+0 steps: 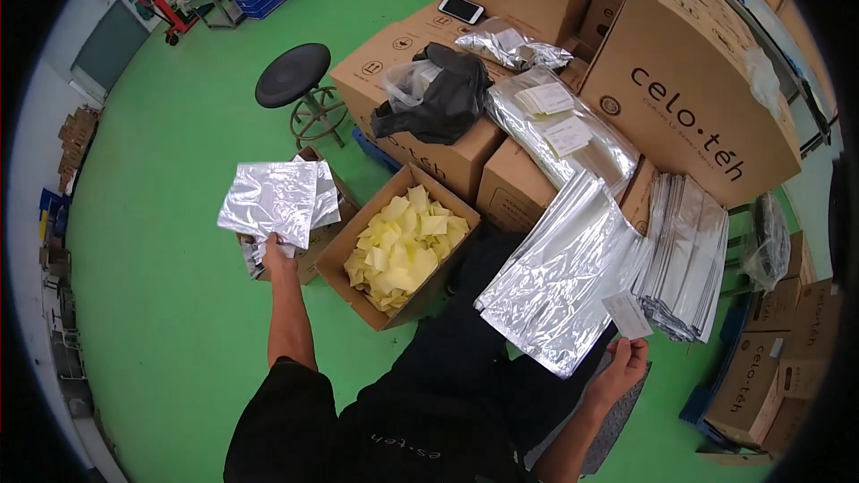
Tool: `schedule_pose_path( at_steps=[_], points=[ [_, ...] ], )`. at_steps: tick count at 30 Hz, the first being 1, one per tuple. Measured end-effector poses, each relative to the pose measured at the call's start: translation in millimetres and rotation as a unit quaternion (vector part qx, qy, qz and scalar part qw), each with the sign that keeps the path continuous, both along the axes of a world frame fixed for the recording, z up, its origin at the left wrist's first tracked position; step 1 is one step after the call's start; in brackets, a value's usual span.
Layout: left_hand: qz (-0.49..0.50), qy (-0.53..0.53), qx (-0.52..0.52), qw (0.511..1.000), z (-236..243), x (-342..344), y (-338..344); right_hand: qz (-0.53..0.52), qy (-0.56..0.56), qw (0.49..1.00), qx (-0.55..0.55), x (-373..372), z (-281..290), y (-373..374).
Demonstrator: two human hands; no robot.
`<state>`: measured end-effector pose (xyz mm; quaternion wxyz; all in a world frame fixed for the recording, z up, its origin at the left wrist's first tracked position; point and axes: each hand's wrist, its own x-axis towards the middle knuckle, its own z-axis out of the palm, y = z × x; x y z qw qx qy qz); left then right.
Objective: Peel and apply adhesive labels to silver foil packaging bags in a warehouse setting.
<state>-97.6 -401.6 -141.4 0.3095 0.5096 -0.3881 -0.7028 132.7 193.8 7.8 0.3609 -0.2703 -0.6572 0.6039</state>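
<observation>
My left hand [279, 257] reaches out and is closed on the near edge of a flat silver foil bag [267, 199]. More foil pieces lie under and beside that bag, over an open cardboard box [333, 234]. My right hand [619, 374] pinches the lower end of a small white label [627, 315]. Just beyond it, a fanned stack of silver foil bags [564, 277] spreads over my lap area. Right of that stack, another thick bundle of foil bags [684, 255] leans with its edges showing.
An open carton [394, 322] full of crumpled yellow paper slips [407, 250] stands between my arms. Behind are stacked cartons [702, 94], a black plastic bag [438, 98], a phone [461, 8] and foil sheets with labels [582, 112]. A round black stool [293, 72] stands on the green floor.
</observation>
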Motion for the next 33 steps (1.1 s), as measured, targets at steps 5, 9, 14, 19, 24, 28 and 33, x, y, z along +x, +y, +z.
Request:
schedule_pose_path(
  at_steps=[5,9,14,19,24,28,33],
  points=[
    [-0.272,-0.050,-0.009,0.961,-41.3,10.4,-30.3,0.015,0.002,1.000,0.001,-6.2,3.3,-4.2],
    [-0.420,0.001,0.025,0.907,20.3,-0.9,108.2,-0.011,-0.021,1.000,0.012,8.5,4.9,-6.4],
    [-0.721,0.129,-0.108,0.672,167.8,56.9,273.5,0.094,-0.088,0.992,0.008,9.1,22.2,-22.9],
    [-0.765,0.305,-0.365,0.435,217.6,112.7,375.5,0.132,-0.144,0.981,0.008,2.7,45.4,-43.2],
    [-0.757,0.290,-0.350,0.469,206.9,122.0,400.3,0.155,-0.106,0.982,-0.004,-7.2,42.0,-50.4],
    [-0.789,0.242,-0.306,0.474,195.8,118.9,403.4,0.117,-0.148,0.981,0.035,-18.1,35.5,-45.1],
    [-0.766,0.188,-0.380,0.483,184.8,116.3,384.9,0.164,-0.252,0.911,0.284,-8.2,42.1,-41.2]
  ],
)
